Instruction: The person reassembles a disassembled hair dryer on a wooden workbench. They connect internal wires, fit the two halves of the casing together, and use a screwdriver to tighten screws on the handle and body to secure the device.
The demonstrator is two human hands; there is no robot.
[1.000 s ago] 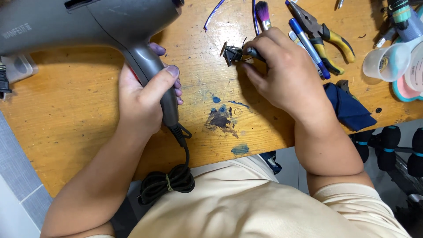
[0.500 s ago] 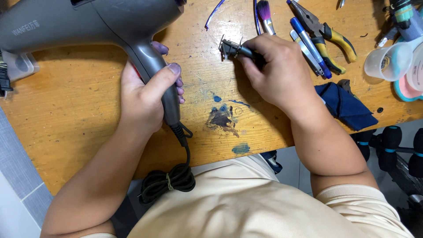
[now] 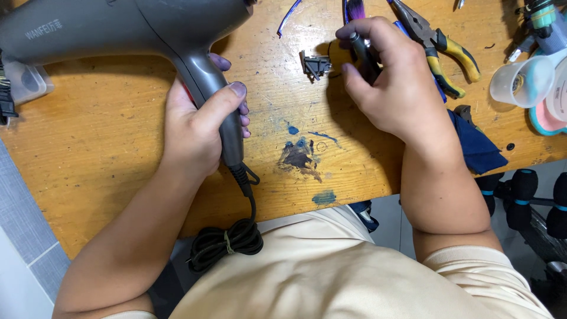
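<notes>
The work goes on over a worn wooden tabletop (image 3: 118,153), orange-brown, scuffed, marked near its near edge with blue and dark paint stains (image 3: 301,155); beyond that edge, at the lower left, grey floor tiles (image 3: 23,236) show. The left hand (image 3: 198,127) is wrapped tight around the handle of a grey hair dryer (image 3: 124,26), whose body lies across the far left of the table; its black cord (image 3: 227,239) hangs off the near edge in a tied bundle. The right hand (image 3: 393,82) sits at the far middle, fingers curled closed round a slim dark tool (image 3: 361,50); just left of it, apart from the fingertips, a small black part (image 3: 315,64) rests on the wood. Further right lie yellow-handled pliers (image 3: 440,44), a dark blue cloth (image 3: 478,145) and a clear plastic cup (image 3: 522,80) on its side; off the right edge stand black handles with blue rings (image 3: 522,189).
</notes>
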